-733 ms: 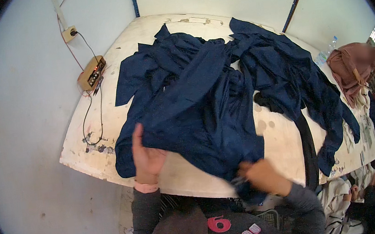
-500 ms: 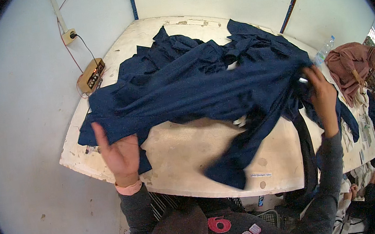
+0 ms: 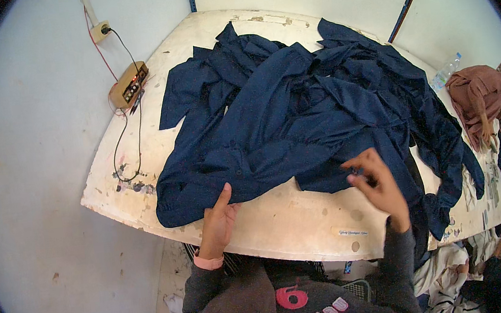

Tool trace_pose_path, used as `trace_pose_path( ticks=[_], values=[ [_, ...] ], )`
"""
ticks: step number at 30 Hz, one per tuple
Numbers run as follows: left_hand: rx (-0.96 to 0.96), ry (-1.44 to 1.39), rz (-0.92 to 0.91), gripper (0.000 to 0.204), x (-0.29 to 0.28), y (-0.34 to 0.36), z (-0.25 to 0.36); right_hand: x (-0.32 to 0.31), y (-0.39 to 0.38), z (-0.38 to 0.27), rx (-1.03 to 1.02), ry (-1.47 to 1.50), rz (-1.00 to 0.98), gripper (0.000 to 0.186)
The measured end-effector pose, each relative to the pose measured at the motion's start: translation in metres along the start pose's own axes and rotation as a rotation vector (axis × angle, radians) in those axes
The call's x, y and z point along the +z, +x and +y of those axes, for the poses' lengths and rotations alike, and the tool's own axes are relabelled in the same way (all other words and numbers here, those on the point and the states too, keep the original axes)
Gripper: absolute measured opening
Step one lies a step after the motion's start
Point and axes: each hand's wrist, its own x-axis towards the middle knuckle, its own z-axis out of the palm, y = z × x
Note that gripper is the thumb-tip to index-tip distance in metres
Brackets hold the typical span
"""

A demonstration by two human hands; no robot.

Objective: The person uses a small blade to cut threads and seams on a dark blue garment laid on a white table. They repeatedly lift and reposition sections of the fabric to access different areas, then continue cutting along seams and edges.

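Observation:
A heap of navy blue garments [image 3: 258,113] lies spread over a pale work table. At the near left, a rounded, folded end of navy cloth carries a small dark button. My left hand [image 3: 220,224] is at the near edge of this cloth, its thumb on top and its fingers partly tucked below the edge. Over the near right part of the cloth is my right hand [image 3: 377,187], its fingers bent and thumb apart from the forefinger. I see nothing held between them. Navy sleeve-like lengths trail down the table's right side.
A tan box with a lit display [image 3: 131,83] sits at the table's left edge, its dark cable looping over the tabletop [image 3: 126,194]. A clear plastic bottle [image 3: 446,72] stands at the back right. Beyond it, a person in brown [image 3: 479,96] bends over another work surface.
The lifted navy cloth has come down flat on the heap. My right hand has let go and moved left and nearer; my left hand has shifted right to the cloth's near edge.

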Motion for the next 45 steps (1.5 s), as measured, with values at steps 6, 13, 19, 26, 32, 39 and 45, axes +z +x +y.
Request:
trace_pose_path(
  ticks=[6, 13, 19, 26, 32, 39, 45],
  values=[
    [-0.095, -0.239, -0.055, 0.062, 0.037, -0.023, 0.015, 0.074, -0.011, -0.042, 0.174, 0.466, -0.004, 0.028],
    [-0.155, -0.399, -0.222, 0.061, 0.043, -0.03, 0.018, 0.111, -0.007, -0.051, 0.024, 0.402, 0.231, 0.034],
    [-0.23, -0.691, -0.262, 0.06, 0.043, -0.03, 0.016, 0.111, 0.0, -0.051, -0.049, 0.234, 0.272, 0.028],
    [-0.299, -0.806, -0.283, 0.059, 0.037, -0.026, 0.009, 0.115, 0.004, -0.045, -0.09, 0.303, 0.226, 0.029],
    [-0.316, -0.877, -0.358, 0.06, 0.036, -0.024, 0.006, 0.115, 0.009, -0.054, -0.067, 0.264, 0.28, 0.023],
    [-0.397, -1.038, -0.404, 0.058, 0.027, -0.019, 0.002, 0.101, 0.015, -0.052, -0.295, 0.023, 0.323, 0.025],
    [-0.398, -1.077, -0.433, 0.057, 0.032, -0.018, 0.003, 0.101, 0.019, -0.045, -0.327, 0.055, 0.287, 0.023]
  ],
)
